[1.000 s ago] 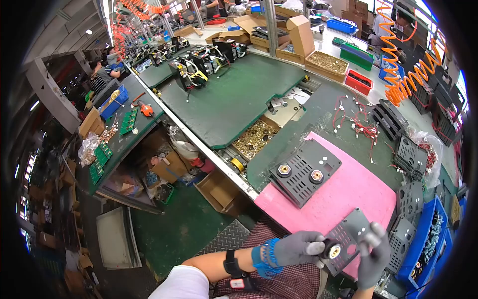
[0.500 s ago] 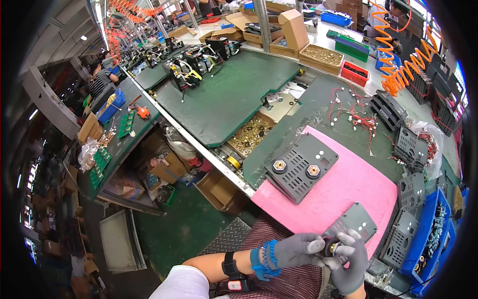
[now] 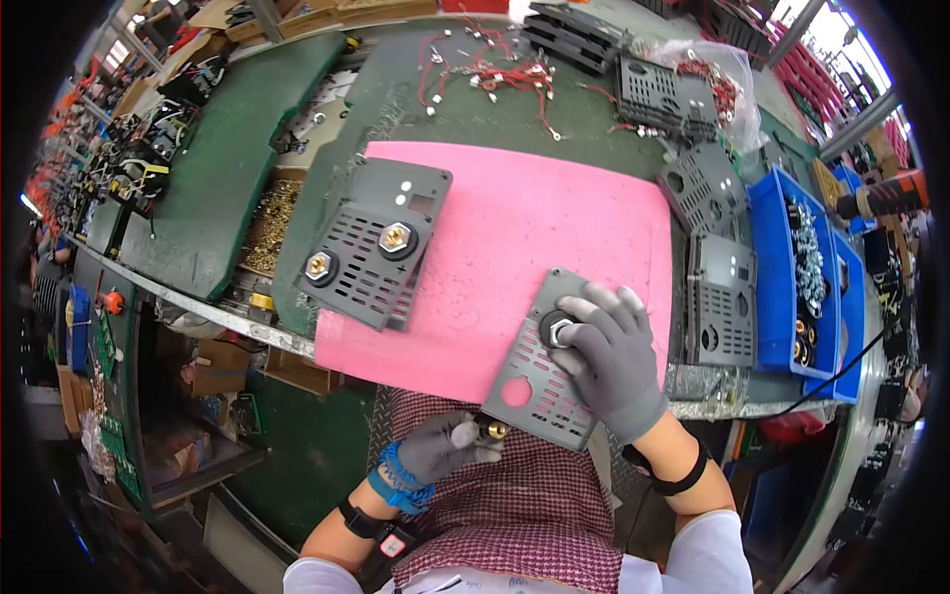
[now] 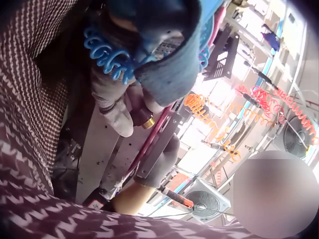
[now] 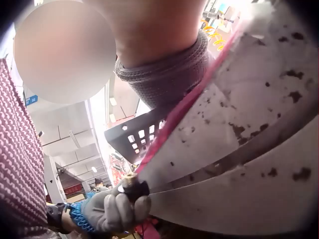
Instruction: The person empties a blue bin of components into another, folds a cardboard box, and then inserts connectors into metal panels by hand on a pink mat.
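A grey slotted metal panel [image 3: 534,371] lies at the near edge of the pink mat [image 3: 554,208], its lower end overhanging. One round hole in it shows pink through. At its other hole sits a black round terminal with a silver hex nut [image 3: 561,333]. My gloved right hand [image 3: 614,356] lies over the panel, thumb and fingers pinching around that nut. Below the panel's lower corner, my gloved left hand [image 3: 435,450] grips a black terminal with a brass end [image 5: 133,186]. The brass end [image 4: 148,122] pokes out past the fingers in the left wrist view.
Stacked panels with two brass-centred terminals [image 3: 371,257] rest on the mat's left. Further panels [image 3: 722,297] and blue bins of hardware [image 3: 807,267] stand to the right. Red wires [image 3: 495,74] lie behind the mat. A box of small brass parts [image 3: 272,233] is at the left.
The head view has swung down and right. The hands have parted: the left, with the black terminal, is now below the panel; the right has moved up to the nut. The panel lies further onto the mat.
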Motion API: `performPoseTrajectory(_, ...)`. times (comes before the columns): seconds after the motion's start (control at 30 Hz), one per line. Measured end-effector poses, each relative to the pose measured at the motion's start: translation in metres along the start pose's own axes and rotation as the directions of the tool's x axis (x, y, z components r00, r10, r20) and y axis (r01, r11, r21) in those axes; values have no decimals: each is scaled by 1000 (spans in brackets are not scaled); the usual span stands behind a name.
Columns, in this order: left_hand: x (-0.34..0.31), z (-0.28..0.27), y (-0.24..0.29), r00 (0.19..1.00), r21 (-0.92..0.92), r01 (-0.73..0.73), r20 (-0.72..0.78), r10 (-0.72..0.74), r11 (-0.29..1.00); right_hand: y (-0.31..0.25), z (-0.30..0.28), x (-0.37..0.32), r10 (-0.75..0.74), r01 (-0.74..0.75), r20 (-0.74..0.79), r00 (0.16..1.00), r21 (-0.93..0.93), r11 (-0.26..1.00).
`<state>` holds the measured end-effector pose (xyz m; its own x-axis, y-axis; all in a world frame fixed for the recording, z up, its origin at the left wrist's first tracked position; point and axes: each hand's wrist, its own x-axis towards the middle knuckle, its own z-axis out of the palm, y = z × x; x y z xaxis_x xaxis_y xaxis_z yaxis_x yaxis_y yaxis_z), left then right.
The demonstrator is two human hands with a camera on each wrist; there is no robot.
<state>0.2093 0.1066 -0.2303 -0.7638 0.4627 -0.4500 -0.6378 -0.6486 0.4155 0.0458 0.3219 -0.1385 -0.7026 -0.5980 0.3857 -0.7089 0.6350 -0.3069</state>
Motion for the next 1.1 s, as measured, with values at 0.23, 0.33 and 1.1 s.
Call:
performPoseTrajectory(0.23,17,27,2,977,-148,-14,209,45,989,-16,-5,-21,-15,6,112,994,86,996)
performPoseTrajectory(0.33,15,37,7,973,-185,15,228,28,983,-18,-7,-21,13,-30,112,994,147,989)
performPoseTrajectory(1.1,2,65,35,996,-107,40,86,-31,993,-21,-25,-5,-311,91,303,901,569,817)
